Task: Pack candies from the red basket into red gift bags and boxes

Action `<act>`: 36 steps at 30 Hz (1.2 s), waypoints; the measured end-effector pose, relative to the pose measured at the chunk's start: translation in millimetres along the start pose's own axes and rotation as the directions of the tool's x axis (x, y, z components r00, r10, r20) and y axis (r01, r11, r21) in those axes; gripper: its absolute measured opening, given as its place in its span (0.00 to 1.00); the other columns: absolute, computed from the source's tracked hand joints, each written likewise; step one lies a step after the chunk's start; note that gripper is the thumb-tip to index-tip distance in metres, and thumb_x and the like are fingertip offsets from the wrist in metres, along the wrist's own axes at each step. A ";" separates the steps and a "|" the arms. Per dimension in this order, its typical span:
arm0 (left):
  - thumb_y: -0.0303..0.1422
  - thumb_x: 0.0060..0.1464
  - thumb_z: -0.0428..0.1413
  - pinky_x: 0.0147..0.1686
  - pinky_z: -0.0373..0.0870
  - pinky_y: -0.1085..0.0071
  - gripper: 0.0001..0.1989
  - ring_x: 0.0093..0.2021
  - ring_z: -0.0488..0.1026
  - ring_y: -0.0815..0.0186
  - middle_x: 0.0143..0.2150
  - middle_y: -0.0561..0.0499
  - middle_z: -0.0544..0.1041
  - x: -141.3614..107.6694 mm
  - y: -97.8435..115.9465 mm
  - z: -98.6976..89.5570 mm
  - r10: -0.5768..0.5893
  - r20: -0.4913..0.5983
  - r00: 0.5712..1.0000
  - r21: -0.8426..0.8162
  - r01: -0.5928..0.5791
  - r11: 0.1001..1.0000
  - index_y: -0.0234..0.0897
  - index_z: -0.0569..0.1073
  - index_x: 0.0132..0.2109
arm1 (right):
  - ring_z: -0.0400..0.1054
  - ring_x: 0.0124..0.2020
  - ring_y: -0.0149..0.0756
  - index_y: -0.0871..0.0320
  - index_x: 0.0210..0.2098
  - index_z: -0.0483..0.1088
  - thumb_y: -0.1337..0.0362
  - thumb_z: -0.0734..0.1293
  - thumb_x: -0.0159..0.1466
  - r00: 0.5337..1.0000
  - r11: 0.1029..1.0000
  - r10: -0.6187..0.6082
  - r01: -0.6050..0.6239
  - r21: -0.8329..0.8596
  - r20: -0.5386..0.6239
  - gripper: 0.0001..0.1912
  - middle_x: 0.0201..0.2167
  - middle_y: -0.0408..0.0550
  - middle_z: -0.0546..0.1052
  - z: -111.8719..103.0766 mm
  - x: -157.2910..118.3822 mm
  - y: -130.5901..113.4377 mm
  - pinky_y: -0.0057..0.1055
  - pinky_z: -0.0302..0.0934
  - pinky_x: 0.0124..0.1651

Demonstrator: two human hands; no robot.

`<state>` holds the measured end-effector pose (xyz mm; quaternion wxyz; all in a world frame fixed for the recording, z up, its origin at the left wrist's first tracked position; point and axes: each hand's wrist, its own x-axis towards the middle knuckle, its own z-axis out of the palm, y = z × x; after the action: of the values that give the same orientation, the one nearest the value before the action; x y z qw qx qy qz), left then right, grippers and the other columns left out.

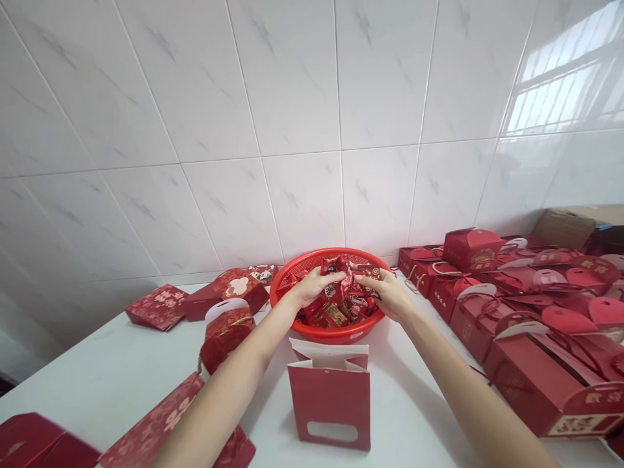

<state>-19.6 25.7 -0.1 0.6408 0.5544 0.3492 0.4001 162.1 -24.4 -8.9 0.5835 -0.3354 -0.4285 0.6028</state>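
Note:
A red plastic basket [312,335] full of small red-wrapped candies [331,315] stands against the wall. Over its left side, my left hand [314,287] has its fingers closed on a red-wrapped candy. My right hand [390,296] reaches over the right side, thumb and fingers closed round dark red wrapped candies [366,272]. Both hands nearly meet above the pile, and some fingertips are hidden by wrappers. In front of the basket, a red paper gift box [331,390] stands upright with its top open and an oval window low on its front.
Rows of red gift boxes [526,370] with cord handles fill the right side. More patterned red boxes [158,305] lie at the left, some beside my left forearm. A cardboard carton [560,224] sits at the far right. A tiled wall [302,195] bounds the white table [97,370].

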 end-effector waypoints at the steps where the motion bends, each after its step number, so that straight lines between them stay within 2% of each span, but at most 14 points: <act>1: 0.33 0.36 0.74 0.51 0.74 0.58 0.27 0.47 0.80 0.51 0.42 0.43 0.83 0.3 -0.6 -0.3 -0.004 0.008 1.000 0.001 0.004 1.000 0.33 0.79 0.46 | 0.77 0.35 0.42 0.58 0.38 0.77 0.59 0.81 0.43 1.000 1.000 0.009 -0.009 -0.002 0.006 0.24 0.36 0.49 0.83 0.3 -0.2 -0.5 0.35 0.72 0.41; 5: 0.34 0.37 0.73 0.53 0.73 0.56 0.25 0.47 0.79 0.51 0.42 0.43 0.83 1.7 -2.9 -0.6 0.007 0.050 0.999 -0.005 -0.007 1.000 0.33 0.80 0.46 | 0.77 0.37 0.42 0.58 0.37 0.77 0.59 0.81 0.43 1.000 0.999 -0.006 0.007 -0.039 0.029 0.23 0.37 0.50 0.83 2.5 -0.6 -0.7 0.34 0.71 0.41; 8: 0.35 0.38 0.73 0.53 0.72 0.55 0.25 0.46 0.80 0.52 0.42 0.44 0.83 2.8 -5.1 -1.4 0.016 0.012 1.000 0.016 -0.016 1.000 0.33 0.79 0.45 | 0.77 0.34 0.41 0.58 0.37 0.76 0.58 0.82 0.42 0.999 0.998 -0.033 0.033 -0.054 0.006 0.24 0.33 0.48 0.82 4.3 0.4 1.3 0.35 0.71 0.41; 11: 0.35 0.39 0.72 0.54 0.71 0.55 0.24 0.47 0.79 0.53 0.43 0.44 0.83 3.2 -6.4 -2.7 0.031 -0.047 0.998 0.026 -0.030 0.999 0.34 0.79 0.46 | 0.75 0.31 0.38 0.58 0.35 0.76 0.57 0.82 0.41 0.995 0.996 -0.068 0.064 -0.064 -0.070 0.24 0.30 0.45 0.81 5.2 1.6 3.5 0.34 0.70 0.38; 14: 0.35 0.40 0.72 0.55 0.71 0.57 0.24 0.47 0.79 0.54 0.43 0.44 0.83 3.0 -5.9 -3.2 0.043 -0.071 0.997 0.016 -0.042 0.999 0.34 0.79 0.46 | 0.73 0.31 0.36 0.57 0.33 0.76 0.57 0.82 0.41 0.987 0.991 -0.108 0.099 -0.086 -0.116 0.23 0.29 0.43 0.79 5.2 2.2 4.7 0.33 0.68 0.36; 23: 0.38 0.40 0.72 0.54 0.70 0.59 0.24 0.47 0.78 0.56 0.41 0.44 0.83 2.0 -2.4 -1.9 0.034 -0.106 0.994 0.029 -0.031 0.999 0.34 0.79 0.45 | 0.73 0.34 0.37 0.56 0.33 0.75 0.58 0.81 0.42 0.983 0.987 -0.132 0.118 -0.109 -0.131 0.21 0.32 0.44 0.79 4.1 3.5 5.7 0.30 0.66 0.32; 26: 0.38 0.39 0.71 0.53 0.70 0.58 0.22 0.45 0.78 0.57 0.39 0.46 0.83 1.4 -0.4 -0.9 0.077 -0.127 0.989 0.040 -0.072 0.997 0.34 0.79 0.42 | 0.72 0.33 0.36 0.56 0.33 0.75 0.57 0.81 0.41 0.982 0.989 -0.130 0.118 -0.086 -0.138 0.22 0.31 0.44 0.78 4.4 3.0 5.2 0.30 0.65 0.33; 30: 0.36 0.38 0.69 0.50 0.71 0.61 0.14 0.40 0.78 0.58 0.34 0.49 0.82 0.3 1.5 -0.1 0.137 -0.195 0.971 0.082 -0.123 0.989 0.36 0.78 0.33 | 0.72 0.31 0.36 0.56 0.34 0.74 0.57 0.82 0.39 0.974 0.991 -0.126 0.116 -0.066 -0.188 0.25 0.30 0.43 0.78 4.6 3.1 4.8 0.31 0.65 0.32; 34: 0.35 0.40 0.66 0.46 0.71 0.63 0.08 0.37 0.76 0.58 0.30 0.51 0.80 2.0 -1.2 -1.2 0.119 -0.252 0.960 0.203 -0.068 0.977 0.37 0.77 0.29 | 0.73 0.31 0.38 0.56 0.35 0.74 0.57 0.82 0.38 0.971 0.992 -0.123 0.118 -0.037 -0.204 0.26 0.30 0.45 0.79 4.3 3.9 5.5 0.34 0.67 0.34; 36: 0.33 0.40 0.65 0.46 0.71 0.62 0.07 0.39 0.76 0.57 0.31 0.50 0.80 3.1 -2.7 -1.1 0.108 -0.226 0.968 0.247 -0.050 0.968 0.37 0.78 0.29 | 0.73 0.32 0.39 0.56 0.34 0.74 0.57 0.82 0.39 0.972 0.992 -0.128 0.123 -0.036 -0.198 0.26 0.30 0.45 0.79 4.1 3.9 5.8 0.34 0.68 0.35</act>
<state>-18.9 28.8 -2.9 0.5061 0.5892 0.4468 0.4439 155.6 -20.8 -12.1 0.6564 -0.3733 -0.3954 0.5229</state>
